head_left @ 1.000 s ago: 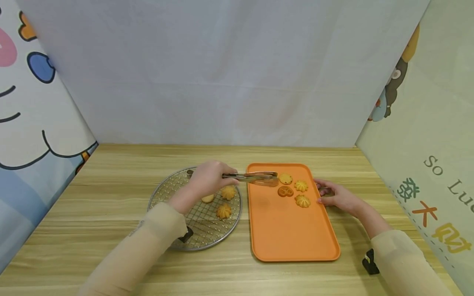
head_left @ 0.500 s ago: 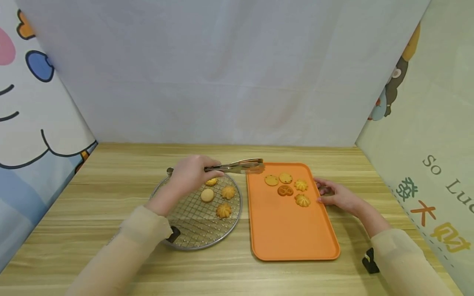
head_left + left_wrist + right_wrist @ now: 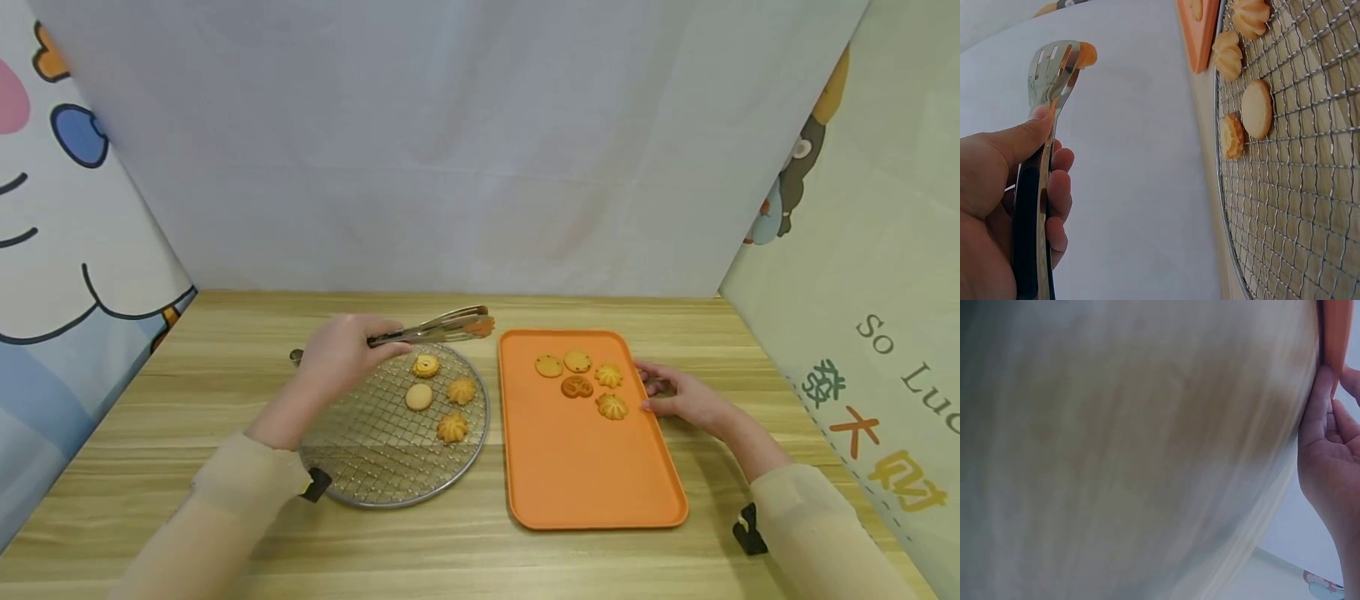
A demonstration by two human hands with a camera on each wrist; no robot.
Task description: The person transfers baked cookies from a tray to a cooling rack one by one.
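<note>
I see the wooden tabletop (image 3: pixel 225 392) filling the lower frame. On it, right of centre, lies the orange tray (image 3: pixel 585 467) with five cookies in its upper part. Left of centre sits the round wire rack (image 3: pixel 367 467) carrying four cookies (image 3: pixel 438 392). My left hand (image 3: pixel 337 354) is wrapped around the metal tongs (image 3: pixel 435 329), held over the rack's upper edge with nothing between the tips. My right hand (image 3: pixel 682 398) rests loosely curled, fingertips touching the tray's right rim.
</note>
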